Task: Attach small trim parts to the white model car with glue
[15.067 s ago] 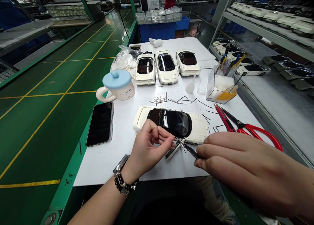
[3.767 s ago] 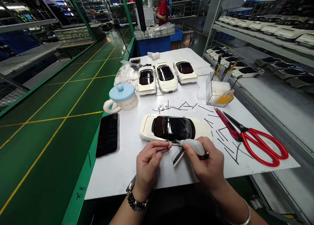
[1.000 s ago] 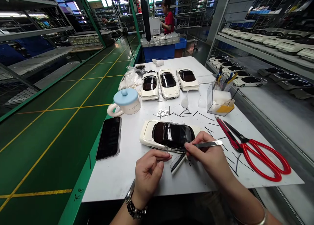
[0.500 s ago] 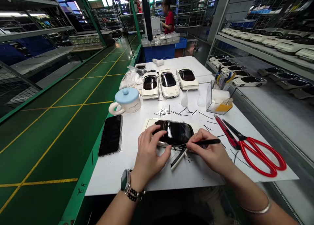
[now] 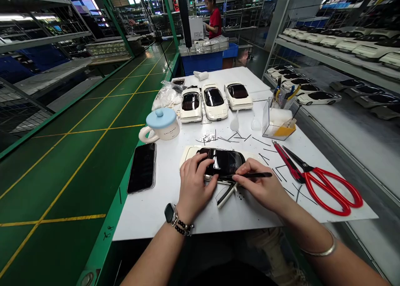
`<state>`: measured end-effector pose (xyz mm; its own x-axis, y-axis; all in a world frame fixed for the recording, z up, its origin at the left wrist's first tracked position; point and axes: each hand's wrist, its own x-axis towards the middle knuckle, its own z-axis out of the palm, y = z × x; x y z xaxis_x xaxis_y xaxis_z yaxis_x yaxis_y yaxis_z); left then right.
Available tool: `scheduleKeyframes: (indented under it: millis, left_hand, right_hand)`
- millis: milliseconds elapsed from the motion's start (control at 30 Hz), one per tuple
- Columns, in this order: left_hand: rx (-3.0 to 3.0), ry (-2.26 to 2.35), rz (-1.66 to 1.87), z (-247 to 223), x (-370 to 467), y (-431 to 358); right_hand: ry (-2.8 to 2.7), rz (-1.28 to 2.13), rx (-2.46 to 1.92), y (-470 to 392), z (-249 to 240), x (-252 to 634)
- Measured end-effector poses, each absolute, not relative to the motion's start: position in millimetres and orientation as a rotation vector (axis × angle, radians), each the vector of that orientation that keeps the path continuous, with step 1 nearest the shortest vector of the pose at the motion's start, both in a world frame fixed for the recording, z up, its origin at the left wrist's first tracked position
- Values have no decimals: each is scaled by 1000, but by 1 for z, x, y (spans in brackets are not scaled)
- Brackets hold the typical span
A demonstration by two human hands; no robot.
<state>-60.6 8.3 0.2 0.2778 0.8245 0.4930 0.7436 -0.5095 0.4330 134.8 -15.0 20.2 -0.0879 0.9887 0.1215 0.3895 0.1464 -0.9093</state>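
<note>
A white model car [image 5: 189,153] with a glossy black roof and windows lies sideways on the white tabletop, its door swung out toward me. My left hand [image 5: 197,185] rests on the car's left part, fingers spread over the dark glass and thumb at the near side edge. Pinched in my right hand [image 5: 260,185] is a slim black tool [image 5: 258,175], its tip at the near edge of the roof by the door opening. The open door [image 5: 226,196] is white with a black inner strip. Small black specks lie beside it.
Behind are three white model cars [image 5: 213,103], a lidded mug [image 5: 162,125] and a clear tool box [image 5: 279,123]. A phone [image 5: 142,168] lies left; red scissors [image 5: 333,190], a red cutter [image 5: 289,163] and black strips right. A person [image 5: 214,19] stands beyond; shelves [image 5: 340,53] hold cars.
My right hand and the black tool have shifted slightly left along the car's near edge. My left hand stays on the car. The whole view has moved a little.
</note>
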Motion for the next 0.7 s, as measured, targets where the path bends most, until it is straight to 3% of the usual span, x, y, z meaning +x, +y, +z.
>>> scheduleKeyframes:
  millis: [700]
  left_hand:
    - [2540, 1490, 1061, -4, -59, 7]
  right_hand:
    - [-1657, 731, -1333, -21, 15, 131]
